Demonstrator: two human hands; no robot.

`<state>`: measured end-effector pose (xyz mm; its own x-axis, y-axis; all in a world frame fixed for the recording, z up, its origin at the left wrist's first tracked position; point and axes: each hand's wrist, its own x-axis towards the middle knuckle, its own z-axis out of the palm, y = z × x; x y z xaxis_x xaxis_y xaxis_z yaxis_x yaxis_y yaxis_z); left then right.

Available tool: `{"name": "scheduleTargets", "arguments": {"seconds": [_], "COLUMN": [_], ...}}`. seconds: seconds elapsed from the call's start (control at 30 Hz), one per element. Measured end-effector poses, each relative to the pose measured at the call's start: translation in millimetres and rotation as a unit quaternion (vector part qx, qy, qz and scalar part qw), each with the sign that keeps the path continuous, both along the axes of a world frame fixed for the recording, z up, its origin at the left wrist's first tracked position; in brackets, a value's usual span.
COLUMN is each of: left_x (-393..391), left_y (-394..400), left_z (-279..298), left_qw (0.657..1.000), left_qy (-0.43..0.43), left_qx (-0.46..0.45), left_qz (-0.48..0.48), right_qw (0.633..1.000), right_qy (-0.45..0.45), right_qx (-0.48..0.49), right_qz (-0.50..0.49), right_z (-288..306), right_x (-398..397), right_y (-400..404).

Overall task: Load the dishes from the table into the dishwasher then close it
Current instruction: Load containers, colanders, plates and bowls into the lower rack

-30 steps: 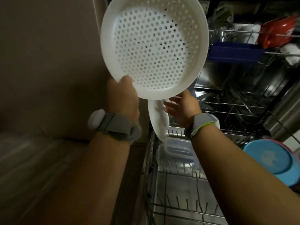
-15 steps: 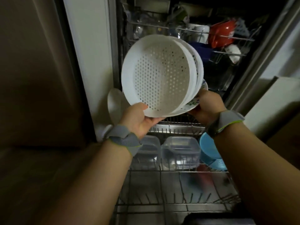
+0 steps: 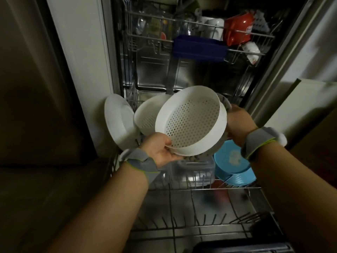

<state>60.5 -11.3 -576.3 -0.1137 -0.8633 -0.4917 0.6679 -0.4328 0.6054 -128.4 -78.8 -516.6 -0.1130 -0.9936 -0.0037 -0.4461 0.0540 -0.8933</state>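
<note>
A white colander point(image 3: 191, 123) is held over the back of the lower rack point(image 3: 182, 223) of the open dishwasher point(image 3: 155, 75). The left hand point(image 3: 160, 152) is curled round the colander's near lower rim, thumb on the inside, so that grip is closed on it. The right hand point(image 3: 238, 123) is set against the far right wall; most of its fingers are hidden behind the colander, so it cannot be told whether they curl round it or only press on it.

The colander is tilted almost on edge, its open mouth turned towards the camera and slightly left, its perforated base towards the back right. It has no real long axis; what counts is the plane of its rim, which stands close to upright.

Just left of it, and seemingly touching, a second white colander point(image 3: 145, 115) is already stood on edge, with a white plate point(image 3: 118, 121) further left. Below the held colander sit a clear tub point(image 3: 191, 170) and a blue bowl point(image 3: 233, 163).

The coming move is judged to turn on the narrow gap between the stood colander and the blue bowl: it lies straight below the left hand, the nearer one, and the rim would need to stay upright to slot in there
</note>
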Motion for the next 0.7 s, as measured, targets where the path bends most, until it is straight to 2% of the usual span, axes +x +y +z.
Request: {"name": "scheduleTargets", "arguments": {"seconds": [0.1,0.23,0.3,0.4,0.47,0.57,0.7], "left_x": [7.9,19.0,27.3,35.7,43.1,42.8,44.0], "left_y": [3.9,3.0,2.9,1.6,-7.3,-25.3,-49.9], "left_z": [-7.8,-10.6,-6.8,3.4,6.3,6.7,-4.7], "left_qw": [0.998,0.996,0.996,0.995,0.990,0.948,0.884], "left_qy": [0.030,-0.003,-0.001,0.022,-0.101,-0.312,-0.452], "left_qx": [0.050,0.086,0.073,0.008,-0.019,-0.048,-0.073], "left_qz": [0.014,0.020,0.047,0.094,0.092,0.038,-0.097], "right_qw": [0.994,0.974,0.966,0.968,0.972,0.977,0.973], "right_qy": [0.097,0.184,0.188,0.130,0.092,0.072,0.127], "right_qx": [-0.016,-0.115,-0.159,-0.200,-0.198,-0.169,-0.164], "right_qz": [-0.042,-0.060,-0.075,-0.082,-0.091,-0.111,-0.100], "right_z": [9.1,39.8,53.5,68.7,72.0,66.5,54.1], "right_x": [-3.2,2.5,11.3,21.2,27.1,22.1,9.3], "right_y": [-7.9,-10.0,-9.3,-5.8,-6.1,-4.1,0.8]}}
